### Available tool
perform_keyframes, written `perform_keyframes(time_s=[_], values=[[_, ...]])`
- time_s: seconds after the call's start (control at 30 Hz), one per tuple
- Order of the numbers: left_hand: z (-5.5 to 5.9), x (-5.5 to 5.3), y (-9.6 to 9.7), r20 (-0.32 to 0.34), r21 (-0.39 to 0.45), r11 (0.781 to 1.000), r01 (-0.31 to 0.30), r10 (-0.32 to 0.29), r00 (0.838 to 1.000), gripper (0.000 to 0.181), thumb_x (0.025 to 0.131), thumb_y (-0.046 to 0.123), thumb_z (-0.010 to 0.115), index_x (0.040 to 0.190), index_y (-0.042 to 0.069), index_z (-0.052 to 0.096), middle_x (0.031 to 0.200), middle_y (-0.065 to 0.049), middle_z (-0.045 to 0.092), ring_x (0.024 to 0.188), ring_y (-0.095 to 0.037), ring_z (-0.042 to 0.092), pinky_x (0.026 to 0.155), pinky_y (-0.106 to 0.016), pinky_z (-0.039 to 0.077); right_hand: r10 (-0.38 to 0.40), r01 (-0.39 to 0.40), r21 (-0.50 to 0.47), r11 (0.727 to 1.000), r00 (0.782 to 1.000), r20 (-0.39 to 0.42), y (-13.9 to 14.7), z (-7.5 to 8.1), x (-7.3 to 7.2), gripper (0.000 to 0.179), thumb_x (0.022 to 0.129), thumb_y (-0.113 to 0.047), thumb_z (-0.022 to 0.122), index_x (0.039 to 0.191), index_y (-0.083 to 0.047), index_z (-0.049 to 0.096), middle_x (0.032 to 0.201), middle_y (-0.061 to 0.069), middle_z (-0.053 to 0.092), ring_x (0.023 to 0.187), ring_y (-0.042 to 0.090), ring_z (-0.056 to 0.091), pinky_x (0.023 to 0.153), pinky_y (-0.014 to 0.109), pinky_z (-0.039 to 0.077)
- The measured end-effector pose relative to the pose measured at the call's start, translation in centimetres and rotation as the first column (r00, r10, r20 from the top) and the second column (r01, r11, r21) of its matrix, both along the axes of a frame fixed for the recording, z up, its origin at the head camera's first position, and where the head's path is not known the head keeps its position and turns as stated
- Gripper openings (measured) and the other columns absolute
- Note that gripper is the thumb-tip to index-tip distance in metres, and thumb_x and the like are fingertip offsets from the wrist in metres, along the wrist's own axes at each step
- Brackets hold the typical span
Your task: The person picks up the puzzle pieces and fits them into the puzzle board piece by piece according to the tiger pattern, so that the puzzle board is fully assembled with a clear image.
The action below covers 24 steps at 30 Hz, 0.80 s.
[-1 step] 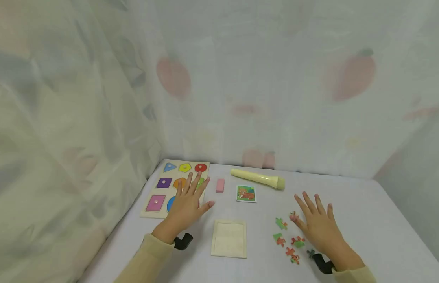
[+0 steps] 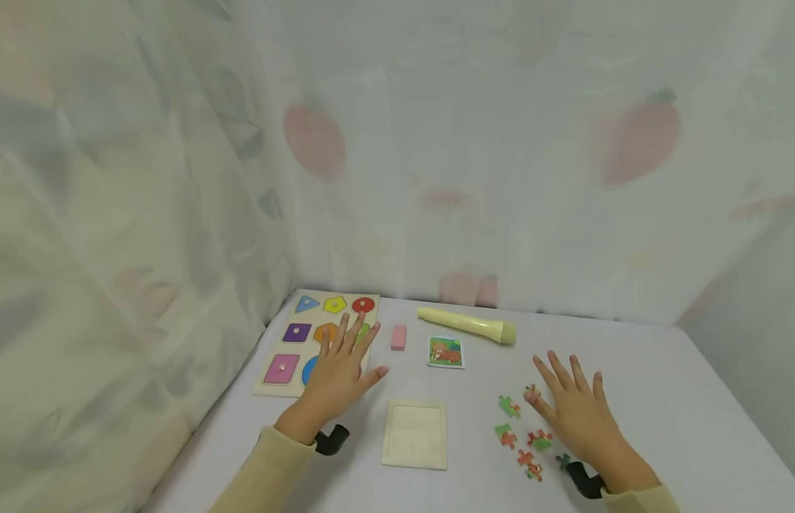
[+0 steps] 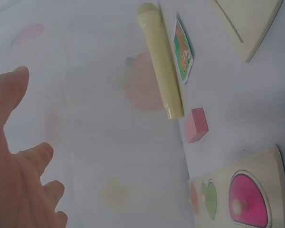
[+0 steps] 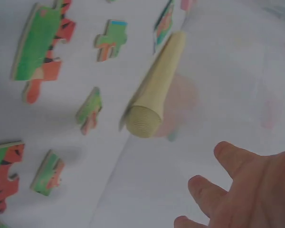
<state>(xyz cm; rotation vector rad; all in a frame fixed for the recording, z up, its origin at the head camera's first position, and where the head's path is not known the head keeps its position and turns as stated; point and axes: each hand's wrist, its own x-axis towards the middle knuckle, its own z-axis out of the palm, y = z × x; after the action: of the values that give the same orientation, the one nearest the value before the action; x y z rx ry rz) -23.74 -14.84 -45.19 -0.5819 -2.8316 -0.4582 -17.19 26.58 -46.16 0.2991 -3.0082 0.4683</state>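
Observation:
Fingers spread, my left hand hovers over the right side of a wooden shape board and hides some of its pieces. In the left wrist view this hand holds nothing. My right hand is also spread, above the right part of the table beside several loose jigsaw pieces. The right wrist view shows that hand with nothing in it, apart from the pieces. Between the hands lies a shallow wooden puzzle tray with nothing in it.
Behind the tray lie a small picture card with an orange animal, a pink block and a pale yellow toy microphone-shaped stick. Light curtains with a fruit print stand around the white table.

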Motion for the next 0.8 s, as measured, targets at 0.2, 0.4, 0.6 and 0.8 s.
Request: perform_keyframes(time_s=[0.2, 0.4, 0.6, 0.8], values=[[-0.8, -0.1, 0.4, 0.028, 0.011, 1.0, 0.004, -0.005, 1.0, 0.087, 0.102, 0.058, 0.059, 0.17, 0.022, 0.018, 0.176, -0.009, 0.002, 0.16, -0.036, -0.01, 0.123, -0.067, -0.003, -0.019, 0.02, -0.019, 1.0, 0.999, 0.044, 0.3, -1.2, -0.4, 0.082, 0.105, -0.06, 0.052, 0.165, -0.009, 0.031, 0.17, 0.026, 0.017, 0.153, 0.057, 0.004, 0.111, 0.083, -0.005], [-1.0, 0.7, 0.7, 0.027, 0.062, 0.997, 0.035, -0.037, 0.999, 0.086, 0.1, 0.054, 0.066, 0.168, 0.02, 0.025, 0.175, -0.011, 0.012, 0.16, -0.037, 0.002, 0.124, -0.066, 0.005, 0.0, 0.002, 0.016, 1.0, 0.993, -0.115, -0.6, -0.7, -0.2, 0.061, 0.098, -0.038, 0.075, 0.146, -0.005, 0.058, 0.152, 0.023, 0.051, 0.14, 0.051, 0.044, 0.112, 0.073, 0.032], [-2.5, 2.9, 0.9, 0.155, 0.198, 0.953, 0.227, -0.26, 0.953, 0.05, 0.095, 0.038, 0.08, 0.14, 0.02, 0.067, 0.14, 0.006, 0.064, 0.135, -0.021, 0.056, 0.112, -0.049, 0.046, 0.037, -0.039, -0.141, 0.989, 0.999, -0.013, -4.2, 0.0, 1.1, 0.009, 0.093, -0.02, 0.081, 0.088, -0.021, 0.075, 0.086, -0.012, 0.065, 0.071, 0.009, 0.061, 0.06, 0.03, 0.053], [-5.2, 3.8, 1.2, 0.282, 0.141, 0.924, 0.356, -0.383, 0.88, 0.084, 0.081, 0.048, 0.089, 0.153, 0.024, 0.054, 0.166, -0.004, 0.039, 0.154, -0.029, 0.032, 0.121, -0.054, 0.034, 0.061, -0.062, -0.016, 0.998, 0.994, -0.086, -4.7, -2.0, -0.2, 0.033, 0.082, -0.018, 0.091, 0.112, -0.008, 0.078, 0.109, 0.006, 0.071, 0.098, 0.028, 0.068, 0.083, 0.043, 0.06]])
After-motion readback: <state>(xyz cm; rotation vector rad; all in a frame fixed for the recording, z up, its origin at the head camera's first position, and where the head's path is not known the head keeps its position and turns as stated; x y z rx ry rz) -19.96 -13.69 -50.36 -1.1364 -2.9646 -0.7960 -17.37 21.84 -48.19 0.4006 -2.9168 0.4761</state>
